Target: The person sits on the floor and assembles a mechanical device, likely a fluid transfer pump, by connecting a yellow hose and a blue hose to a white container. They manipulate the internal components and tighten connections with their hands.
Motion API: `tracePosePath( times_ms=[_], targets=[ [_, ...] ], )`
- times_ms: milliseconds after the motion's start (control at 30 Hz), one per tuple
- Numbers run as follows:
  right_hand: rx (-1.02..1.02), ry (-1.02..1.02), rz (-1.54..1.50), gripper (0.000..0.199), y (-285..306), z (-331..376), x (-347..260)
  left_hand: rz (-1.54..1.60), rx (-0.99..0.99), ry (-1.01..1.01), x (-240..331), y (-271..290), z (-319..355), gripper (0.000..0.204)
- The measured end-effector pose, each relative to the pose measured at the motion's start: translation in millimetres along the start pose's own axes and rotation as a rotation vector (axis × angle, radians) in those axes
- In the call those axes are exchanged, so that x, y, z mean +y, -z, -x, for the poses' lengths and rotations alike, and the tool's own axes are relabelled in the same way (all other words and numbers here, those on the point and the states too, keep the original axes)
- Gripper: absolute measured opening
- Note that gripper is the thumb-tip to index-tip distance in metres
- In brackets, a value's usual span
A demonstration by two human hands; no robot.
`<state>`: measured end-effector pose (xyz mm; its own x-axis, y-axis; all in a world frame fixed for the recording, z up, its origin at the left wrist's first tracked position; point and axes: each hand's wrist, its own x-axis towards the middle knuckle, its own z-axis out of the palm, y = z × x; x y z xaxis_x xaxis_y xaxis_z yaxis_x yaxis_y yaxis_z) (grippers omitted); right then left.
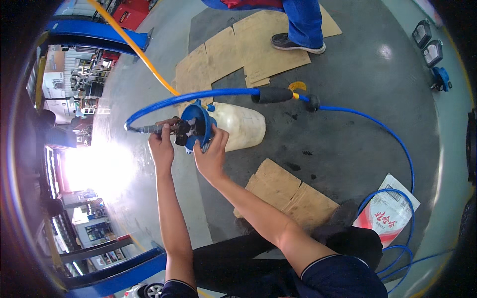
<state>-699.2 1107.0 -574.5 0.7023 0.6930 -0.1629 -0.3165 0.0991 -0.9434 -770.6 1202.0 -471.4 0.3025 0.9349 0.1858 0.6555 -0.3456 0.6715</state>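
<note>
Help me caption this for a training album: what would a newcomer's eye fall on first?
First, the whitish plastic tank with its blue cap at centre, gripped by the left hand and right hand. Next, the blue hose arching above it, then the flattened cardboard on the grey floor.

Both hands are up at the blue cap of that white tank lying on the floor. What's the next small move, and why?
Probably steady the blue cap with the right hand and work the black fitting with the left hand. The white tank lies on its side on the floor, unbraced, so it could roll. The left hand is already at the fitting where the blue hose joins.
</note>
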Motion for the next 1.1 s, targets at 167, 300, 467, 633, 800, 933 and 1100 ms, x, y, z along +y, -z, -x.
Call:
tracePosePath(
  times_ms=[167,300,467,633,800,933,1100],
  targets=[
    [0.023,0.015,-0.003,0.075,-5,3,12,0.045,-0.007,-0.011,-2,-4,3,0.028],
    [0.005,0.019,-0.012,0.076,-7,-2,19,0.004,0.025,-0.021,-6,-3,3,0.027],
    [-0.030,-0.022,-0.080,0.078,-8,-7,22,-0.001,0.038,0.063,-16,-2,-1,0.035],
    [-0.074,-0.059,-0.091,0.078,-8,-10,22,0.006,0.042,0.094,-17,1,-1,0.037],
    [-0.060,-0.026,-0.095,0.078,-12,-9,25,0.005,0.051,0.100,-18,2,-2,0.041],
    [-0.057,-0.015,-0.110,0.078,-13,-15,27,0.012,0.070,0.115,-18,-2,-4,0.043],
    [-0.050,-0.020,-0.097,0.077,-12,-19,25,0.001,0.045,0.142,-9,-5,-8,0.043]
  ],
)
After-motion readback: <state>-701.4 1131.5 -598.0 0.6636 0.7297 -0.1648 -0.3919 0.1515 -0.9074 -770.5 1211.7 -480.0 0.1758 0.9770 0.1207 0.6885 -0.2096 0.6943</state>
